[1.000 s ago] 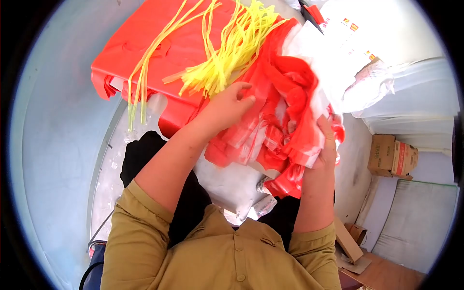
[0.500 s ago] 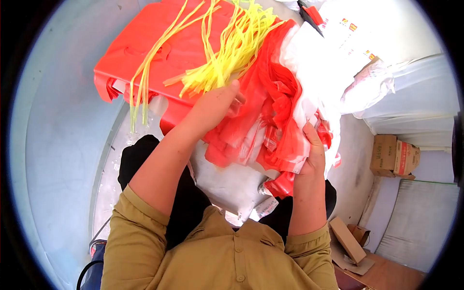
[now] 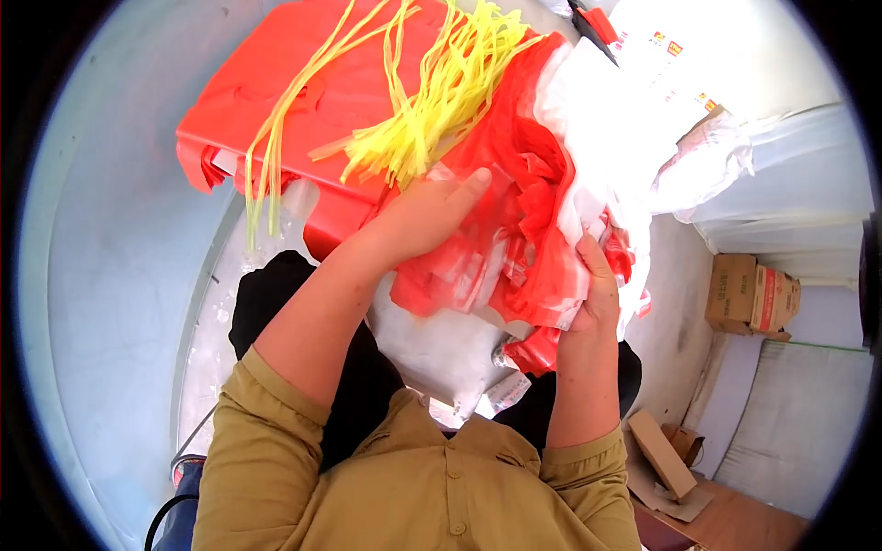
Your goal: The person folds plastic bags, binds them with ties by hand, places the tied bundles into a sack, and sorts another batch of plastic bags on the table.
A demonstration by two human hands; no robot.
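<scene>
A loose pile of thin red plastic bags [image 3: 542, 184], with whitish, see-through parts, lies in front of me. My right hand [image 3: 595, 298] pinches the pile's lower right edge, thumb on top. My left hand [image 3: 432, 216] rests against the pile's left side with a digit stretched toward the upper right; its other fingers are partly hidden by the film. Just above that hand lies a bundle of yellow plastic strips [image 3: 441, 110], some trailing over a flat red plastic stack [image 3: 349, 83]. White plastic [image 3: 588, 119] spreads beside the red pile.
A black-and-red tool-like object [image 3: 595, 29] sits at the top. White printed plastic [image 3: 703, 165] bulges at the right. Cardboard boxes [image 3: 751, 294] stand by the right wall, with a cardboard piece [image 3: 661, 455] lower down. A pale blue curved wall [image 3: 110, 275] runs along the left.
My left hand has moved right and slightly down, from the ends of the yellow strips onto the red bags. My right hand keeps its hold in nearly the same place.
</scene>
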